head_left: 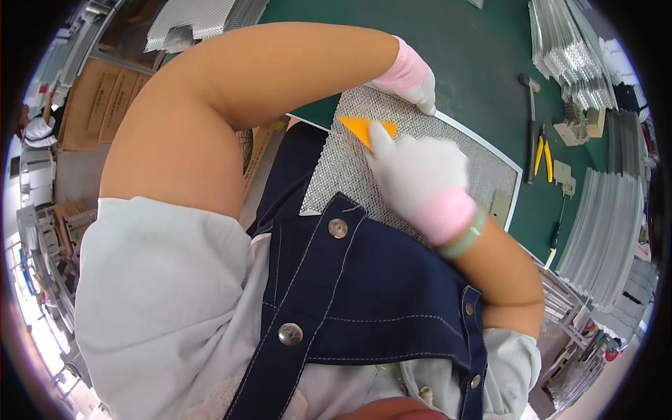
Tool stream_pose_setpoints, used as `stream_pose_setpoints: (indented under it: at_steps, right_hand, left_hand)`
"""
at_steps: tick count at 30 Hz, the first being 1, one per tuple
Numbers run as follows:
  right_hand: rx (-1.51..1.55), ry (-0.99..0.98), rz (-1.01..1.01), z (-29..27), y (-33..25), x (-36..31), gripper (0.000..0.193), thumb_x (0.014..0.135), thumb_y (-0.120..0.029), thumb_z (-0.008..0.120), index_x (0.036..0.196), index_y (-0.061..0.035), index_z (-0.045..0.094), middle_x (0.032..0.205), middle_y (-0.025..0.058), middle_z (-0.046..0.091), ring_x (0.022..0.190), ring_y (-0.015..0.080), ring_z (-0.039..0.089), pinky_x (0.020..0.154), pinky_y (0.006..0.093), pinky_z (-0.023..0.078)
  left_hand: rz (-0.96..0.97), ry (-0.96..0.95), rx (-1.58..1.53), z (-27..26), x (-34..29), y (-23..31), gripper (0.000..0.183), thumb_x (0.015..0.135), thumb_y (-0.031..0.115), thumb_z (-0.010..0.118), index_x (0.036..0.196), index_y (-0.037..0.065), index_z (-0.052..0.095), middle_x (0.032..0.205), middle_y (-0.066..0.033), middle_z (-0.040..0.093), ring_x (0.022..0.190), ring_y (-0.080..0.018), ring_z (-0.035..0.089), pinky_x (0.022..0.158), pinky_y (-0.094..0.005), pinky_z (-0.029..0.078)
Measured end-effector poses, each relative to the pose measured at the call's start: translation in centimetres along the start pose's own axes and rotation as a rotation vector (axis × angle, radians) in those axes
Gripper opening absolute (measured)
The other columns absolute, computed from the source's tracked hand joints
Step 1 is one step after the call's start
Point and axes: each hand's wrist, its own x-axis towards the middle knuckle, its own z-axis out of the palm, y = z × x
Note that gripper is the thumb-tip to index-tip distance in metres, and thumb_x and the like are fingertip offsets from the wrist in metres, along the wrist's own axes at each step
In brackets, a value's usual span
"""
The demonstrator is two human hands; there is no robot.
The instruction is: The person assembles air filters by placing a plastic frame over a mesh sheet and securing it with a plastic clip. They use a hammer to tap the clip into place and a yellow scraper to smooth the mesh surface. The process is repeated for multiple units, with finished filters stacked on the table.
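Observation:
A silver metal mesh panel (357,164) lies tilted between my lap and the green table, with a pale metal frame strip (483,140) along its far and right sides. My right hand (420,171), in a white glove with a pink cuff, is slightly blurred over the mesh. It pinches an orange triangular scraper (362,130), whose flat blade lies against the mesh near the left side. My left hand (414,91), gloved the same way, reaches across to the far edge of the panel and grips the frame there; its fingers are partly hidden.
On the green table (469,49) to the right lie a hammer (530,126), yellow-handled pliers (543,157), a screwdriver (557,227) and small metal brackets (575,126). Stacked mesh sheets (567,56) and metal strips (595,231) line the right edge. Cardboard boxes (91,105) stand left.

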Motion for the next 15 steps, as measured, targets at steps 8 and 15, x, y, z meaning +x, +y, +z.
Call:
stream_pose_setpoints:
  at_steps: [8,15]
  right_hand:
    - [-0.215,0.207,0.644,4.6,16.3,-0.4,0.05,0.103,-0.046,0.038,0.125,-0.008,0.061,0.102,0.0202,0.068,0.098,0.037,0.065,0.084,0.0489,0.051]
    - [0.613,0.087,0.093,0.9,12.4,1.7,0.047,0.101,-0.045,0.045,0.093,-0.0037,0.066,0.088,0.0221,0.065,0.089,0.0385,0.063,0.078,0.0454,0.048]
  left_hand:
    - [0.05,0.158,0.05,0.1,-2.4,1.8,0.047,0.102,0.04,0.046,0.137,0.012,0.058,0.129,-0.0091,0.064,0.122,-0.0278,0.057,0.107,-0.0408,0.041]
    - [0.124,0.327,0.109,0.1,-7.3,1.7,0.046,0.102,0.04,0.047,0.131,0.007,0.06,0.119,-0.0154,0.066,0.113,-0.0289,0.061,0.099,-0.0391,0.046]
